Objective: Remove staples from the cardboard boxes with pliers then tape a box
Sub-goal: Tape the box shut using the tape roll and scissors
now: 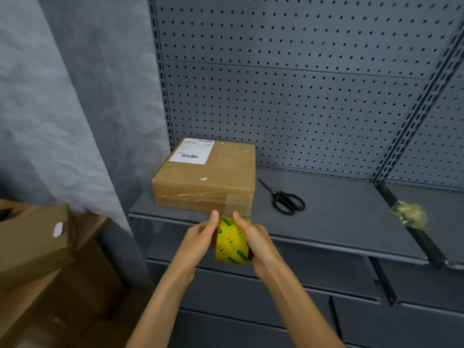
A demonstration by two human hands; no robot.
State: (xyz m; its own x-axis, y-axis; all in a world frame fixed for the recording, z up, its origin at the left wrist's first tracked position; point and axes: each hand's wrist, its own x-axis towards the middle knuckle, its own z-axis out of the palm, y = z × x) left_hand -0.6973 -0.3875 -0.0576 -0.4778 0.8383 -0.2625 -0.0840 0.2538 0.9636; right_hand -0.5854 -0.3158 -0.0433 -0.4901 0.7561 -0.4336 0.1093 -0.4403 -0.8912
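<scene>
A closed cardboard box [206,175] with a white shipping label lies on the grey metal shelf [339,222], clear tape across its front face. Just in front of the shelf edge, both hands hold a yellow-cored roll of clear tape [232,243]. My left hand [200,234] grips the roll's left side, thumb up. My right hand [253,237] grips its right side. A clear strip of tape stretches from the roll between my thumbs up toward the box's front. No pliers are visible.
Black scissors [285,198] lie on the shelf right of the box. A crumpled wad of used tape [409,216] sits on the shelf divider at right. Pegboard backs the shelf. Several cardboard boxes [32,247] are stacked at lower left.
</scene>
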